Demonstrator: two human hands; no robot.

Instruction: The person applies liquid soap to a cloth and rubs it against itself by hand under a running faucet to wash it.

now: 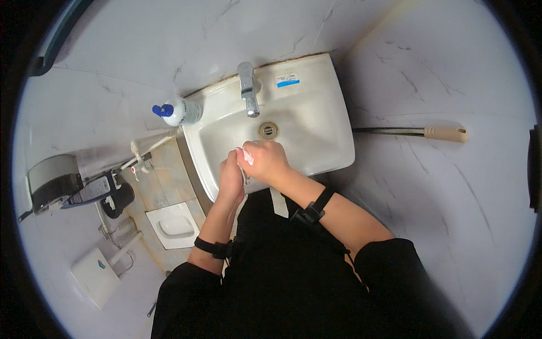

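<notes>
Both my hands are together over the front of a white wall-hung washbasin (316, 113). My right hand (266, 163) is closed around a small white thing (248, 156), perhaps a bit of soap or a wad of tissue; only a corner of it shows. My left hand (230, 177) presses against the right one from the left with its fingers curled. A chrome tap (248, 88) stands at the back of the basin, with the drain (269, 130) below it. Each wrist wears a black strap.
A white bottle with a blue pump cap (178, 111) stands on the basin's left rim. A squat toilet pan (175, 226) is set in the floor at the lower left, with hoses and a paper dispenser (53, 182) near it. A long handle (418, 132) leans at the right. Marble-patterned walls surround it all.
</notes>
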